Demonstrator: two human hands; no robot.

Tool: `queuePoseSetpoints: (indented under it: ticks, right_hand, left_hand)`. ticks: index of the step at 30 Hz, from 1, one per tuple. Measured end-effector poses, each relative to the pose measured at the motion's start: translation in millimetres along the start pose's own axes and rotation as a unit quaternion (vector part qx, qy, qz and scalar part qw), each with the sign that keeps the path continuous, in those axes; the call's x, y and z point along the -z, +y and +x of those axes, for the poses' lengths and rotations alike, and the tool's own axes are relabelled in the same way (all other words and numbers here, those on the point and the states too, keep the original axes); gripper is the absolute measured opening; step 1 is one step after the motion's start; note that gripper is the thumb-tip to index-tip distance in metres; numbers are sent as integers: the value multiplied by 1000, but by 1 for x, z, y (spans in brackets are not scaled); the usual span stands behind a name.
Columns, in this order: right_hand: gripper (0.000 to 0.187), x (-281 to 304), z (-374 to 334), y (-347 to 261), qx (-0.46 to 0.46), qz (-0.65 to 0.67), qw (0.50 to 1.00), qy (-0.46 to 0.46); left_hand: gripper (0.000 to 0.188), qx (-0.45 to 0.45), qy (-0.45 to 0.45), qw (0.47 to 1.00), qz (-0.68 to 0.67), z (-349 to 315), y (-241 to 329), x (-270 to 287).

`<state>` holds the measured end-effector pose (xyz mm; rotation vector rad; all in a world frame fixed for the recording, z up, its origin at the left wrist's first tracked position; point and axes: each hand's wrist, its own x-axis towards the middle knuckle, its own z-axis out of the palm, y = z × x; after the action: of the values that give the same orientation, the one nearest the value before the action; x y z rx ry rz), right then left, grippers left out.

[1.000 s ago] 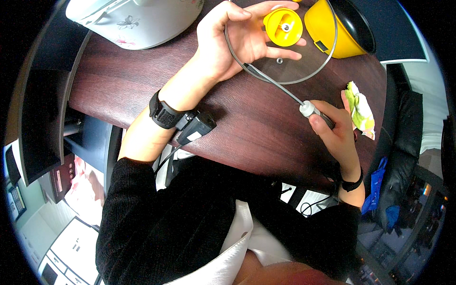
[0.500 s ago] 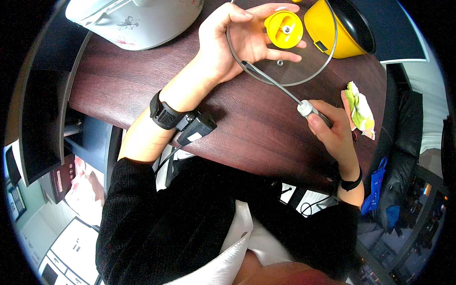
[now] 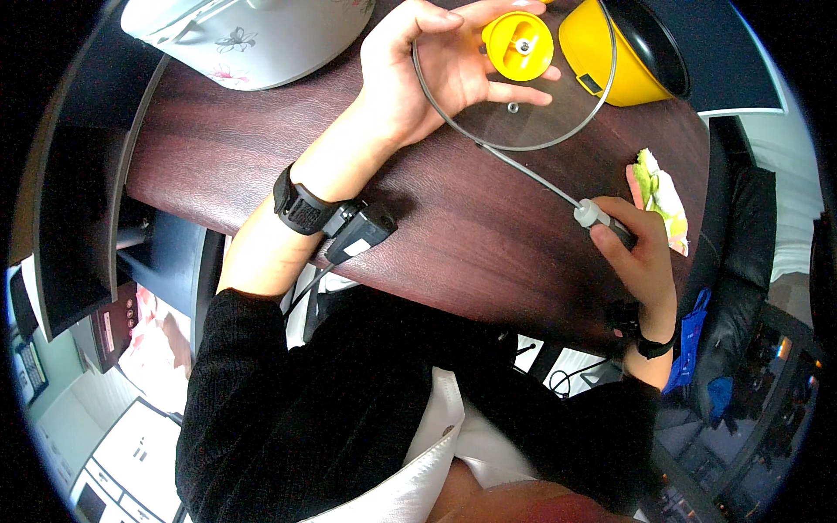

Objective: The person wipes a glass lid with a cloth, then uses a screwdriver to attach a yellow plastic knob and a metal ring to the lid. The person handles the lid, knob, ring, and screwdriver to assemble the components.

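My left hand [image 3: 433, 74] holds up a clear glass lid [image 3: 558, 118] with a thin metal rim, its fingers spread behind the glass around a round yellow knob [image 3: 518, 47]. A screw head shows in the knob's middle. Near the fingertips, a small metal ring [image 3: 513, 108] sits in the glass. My right hand [image 3: 641, 240] is wrapped around the grey and white handle of a screwdriver [image 3: 536, 177]. The shaft points up and left, and its tip is by the lid's lower rim, away from the screw. Whether the tip touches the rim I cannot tell.
A yellow pot [image 3: 602, 57] with a dark inside stands behind the lid at the right. A white floral appliance [image 3: 253, 44] is at the far left of the brown table [image 3: 261, 157]. A crumpled cloth [image 3: 660, 200] lies at the right. Black devices are strapped to both wrists.
My right hand has drawn the screwdriver right and slightly toward me, so its tip now sits lower along the lid's rim. The lid and my left hand have shifted slightly up and left.
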<state>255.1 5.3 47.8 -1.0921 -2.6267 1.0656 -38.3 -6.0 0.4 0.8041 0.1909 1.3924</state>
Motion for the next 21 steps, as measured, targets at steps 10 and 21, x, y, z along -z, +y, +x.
queuePoseSetpoints:
  ticks: [10, 21]
  right_hand:
    - [26, -13, 8, 43, -4, -106, 994, 3]
    - [29, -24, 51, 0, 179, -282, 932, 140]
  left_hand:
    - [81, -8, 39, 998, 55, 1, 5, -9]
    - [84, -43, 151, 975, 160, -1, 6, -30]
